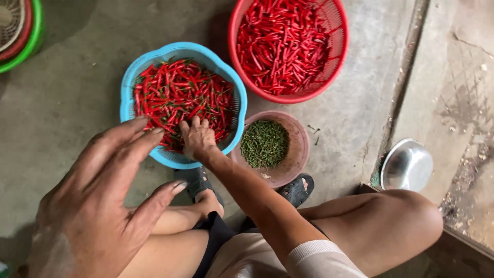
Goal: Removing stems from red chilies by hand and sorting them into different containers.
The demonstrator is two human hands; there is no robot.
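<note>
Reaching into a blue basket [129,82] of red chillies w/ green stems [182,95], a seated person's right hand [196,140] rests on the pile near the basket's front rim, fingers curled down into the peppers; whether any chilli is pinched can't be told from the head view. Left hand [98,206] hovers close to the camera, fingers spread wide, palm down, holding nothing, its tips overlapping the basket's near-left edge in frame. Just right of the blue basket, touching its rim, sits a small brown bowl [301,149] of plucked green stems [264,143]. Behind that, a red basket [340,49] holds stemless red chillies [283,44]. A steel bowl [406,166] lies well apart at right, by a concrete step edge. Bare concrete floor [72,92] opens wide to the left; stacked basket rims [31,36] clip the top-left corner. Sandalled feet [296,189] tuck under the brown bowl's near edge.
</note>
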